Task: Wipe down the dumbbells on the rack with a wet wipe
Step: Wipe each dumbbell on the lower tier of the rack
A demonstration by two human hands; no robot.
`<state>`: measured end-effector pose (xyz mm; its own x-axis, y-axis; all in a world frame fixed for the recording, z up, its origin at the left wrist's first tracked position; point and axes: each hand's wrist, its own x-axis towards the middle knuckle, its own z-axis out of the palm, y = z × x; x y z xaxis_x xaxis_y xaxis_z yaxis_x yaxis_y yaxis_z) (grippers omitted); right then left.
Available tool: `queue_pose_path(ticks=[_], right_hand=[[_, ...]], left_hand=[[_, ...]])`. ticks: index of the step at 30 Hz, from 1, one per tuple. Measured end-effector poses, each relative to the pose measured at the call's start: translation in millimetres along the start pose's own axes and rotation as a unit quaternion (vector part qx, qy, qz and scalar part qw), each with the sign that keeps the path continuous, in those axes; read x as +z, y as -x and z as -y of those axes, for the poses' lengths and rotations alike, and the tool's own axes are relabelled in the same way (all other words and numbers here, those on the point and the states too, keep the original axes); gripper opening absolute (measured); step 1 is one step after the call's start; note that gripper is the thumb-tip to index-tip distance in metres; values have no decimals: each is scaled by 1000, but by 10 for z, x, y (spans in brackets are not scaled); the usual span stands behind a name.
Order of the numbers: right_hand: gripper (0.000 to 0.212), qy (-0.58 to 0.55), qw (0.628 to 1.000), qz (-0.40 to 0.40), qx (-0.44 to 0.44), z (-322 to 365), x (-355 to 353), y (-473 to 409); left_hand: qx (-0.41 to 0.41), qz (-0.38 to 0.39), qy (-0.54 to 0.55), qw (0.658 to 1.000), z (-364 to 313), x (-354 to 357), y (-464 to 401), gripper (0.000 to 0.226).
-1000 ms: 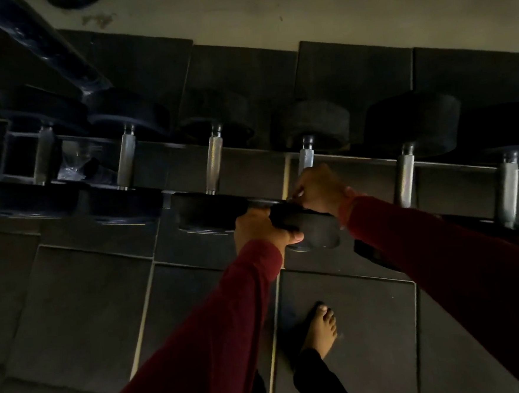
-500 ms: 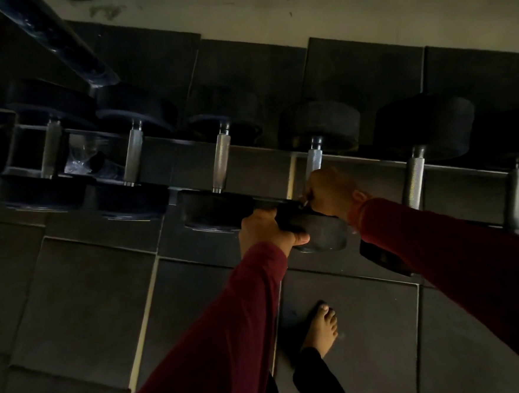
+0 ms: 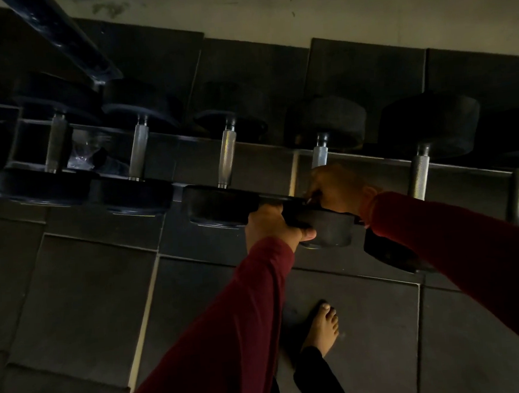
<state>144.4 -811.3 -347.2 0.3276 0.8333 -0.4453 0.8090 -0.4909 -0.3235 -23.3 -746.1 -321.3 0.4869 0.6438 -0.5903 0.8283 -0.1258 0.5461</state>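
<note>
- Black rubber heads and knurled steel handles: the dumbbells [image 3: 323,158] lie in a row on the rack [image 3: 372,157], which runs across the view beyond both hands.
- Left hand [image 3: 271,226]: we see its fingers curled over the near edge of a dark rubber head [image 3: 328,230], thumb laid along the rim. It grips that head.
- Right hand [image 3: 336,191]: just past the left hand, on top of the same dumbbell where handle meets head. Fingers look bunched and curled downward; we cannot tell whether they pinch anything.
- Wet wipe: not identifiable. A small pale fleck shows at the fingertips of the right hand, too small to call. If a wipe is in use, we judge it is under that hand.
- Judgement on the step: steady the head with the left hand, then work the right hand along the handle and round the rim. Knurled steel likely holds grime, so rubbing across the grooves should help.
- Risk, as we judge it: a bare foot [image 3: 321,327] stands on the floor mat [image 3: 83,285] below the hands, so the dumbbell should stay seated on the rack.
- Hard to make out: lighting is very dim; the far heads merge into shadow, and the dumbbells at the right edge are cut off. A clear crumpled object [image 3: 86,153] to the far left of the hands is unidentifiable.
</note>
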Motion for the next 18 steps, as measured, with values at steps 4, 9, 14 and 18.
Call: queue_pose_path(ticks=[4, 9, 14, 18], right_hand=[[16, 50, 999, 0, -16, 58, -36, 40], [14, 149, 986, 6, -74, 265, -118, -67], [19, 11, 996, -38, 81, -7, 26, 201], [18, -76, 972, -38, 219, -140, 162, 329]], left_hand=[[5, 1, -2, 1000, 15, -2, -2, 57], [3, -4, -5, 1000, 5, -4, -1, 60], [4, -2, -6, 1000, 15, 1, 6, 57], [-2, -2, -6, 1000, 27, -2, 7, 56]])
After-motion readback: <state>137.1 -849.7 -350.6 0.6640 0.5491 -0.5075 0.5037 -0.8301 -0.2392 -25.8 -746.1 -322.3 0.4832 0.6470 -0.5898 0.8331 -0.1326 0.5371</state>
